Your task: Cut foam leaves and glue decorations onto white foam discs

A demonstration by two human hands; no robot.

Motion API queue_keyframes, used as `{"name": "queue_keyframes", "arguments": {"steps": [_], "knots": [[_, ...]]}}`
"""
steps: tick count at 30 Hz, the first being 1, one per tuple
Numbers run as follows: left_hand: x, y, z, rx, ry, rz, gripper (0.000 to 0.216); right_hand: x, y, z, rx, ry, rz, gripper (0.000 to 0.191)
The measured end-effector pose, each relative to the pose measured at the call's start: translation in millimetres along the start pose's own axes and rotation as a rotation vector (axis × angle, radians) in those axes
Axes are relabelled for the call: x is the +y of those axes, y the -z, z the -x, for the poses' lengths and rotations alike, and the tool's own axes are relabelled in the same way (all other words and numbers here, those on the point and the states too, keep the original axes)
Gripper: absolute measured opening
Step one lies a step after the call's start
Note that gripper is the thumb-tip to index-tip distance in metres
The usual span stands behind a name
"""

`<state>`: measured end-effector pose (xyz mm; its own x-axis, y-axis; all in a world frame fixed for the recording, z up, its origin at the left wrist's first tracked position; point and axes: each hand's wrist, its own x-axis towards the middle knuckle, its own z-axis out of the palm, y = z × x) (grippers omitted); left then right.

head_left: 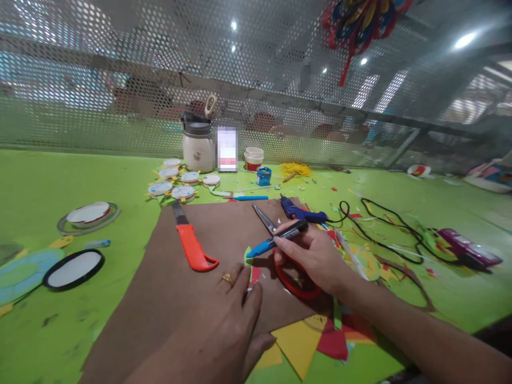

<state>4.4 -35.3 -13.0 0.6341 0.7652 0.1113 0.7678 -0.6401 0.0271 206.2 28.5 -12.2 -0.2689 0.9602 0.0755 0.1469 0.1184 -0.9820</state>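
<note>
A blue marker (262, 247) with a black end is gripped in my right hand (310, 253), its tip down at a small green paper piece (247, 255). My left hand (236, 309) lies flat with fingers stretched out on the brown board (160, 298), fingertips beside that green piece. A ring sits on one of its fingers. Red-handled scissors (294, 280) rest on the board under my right hand, blades pointing away; the hand hides part of the handles. Left of them lies a utility knife (194, 248) with an orange handle. Small red and white scraps are near my left fingertips.
A blue glue gun (302, 209) with a black cord lies behind my right hand. At the back stand a white jug (198, 146), a phone (227, 149) and a blue paint jar (263, 176). Round paper pieces (183, 192) sit back left. Yellow paper (298, 344) lies in front.
</note>
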Motion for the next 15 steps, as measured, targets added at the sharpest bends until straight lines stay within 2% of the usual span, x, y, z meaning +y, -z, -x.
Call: {"name": "queue_keyframes", "arguments": {"steps": [4,15], "knots": [[0.6,2.2,0.5,-0.009,-0.002,-0.001,0.048,1.7,-2.2,-3.3,0.039,0.025,0.024,0.018],[0.7,1.7,0.9,0.008,0.002,-0.012,0.050,-5.3,-9.5,-6.9,0.082,-0.023,0.015,0.022]]}}
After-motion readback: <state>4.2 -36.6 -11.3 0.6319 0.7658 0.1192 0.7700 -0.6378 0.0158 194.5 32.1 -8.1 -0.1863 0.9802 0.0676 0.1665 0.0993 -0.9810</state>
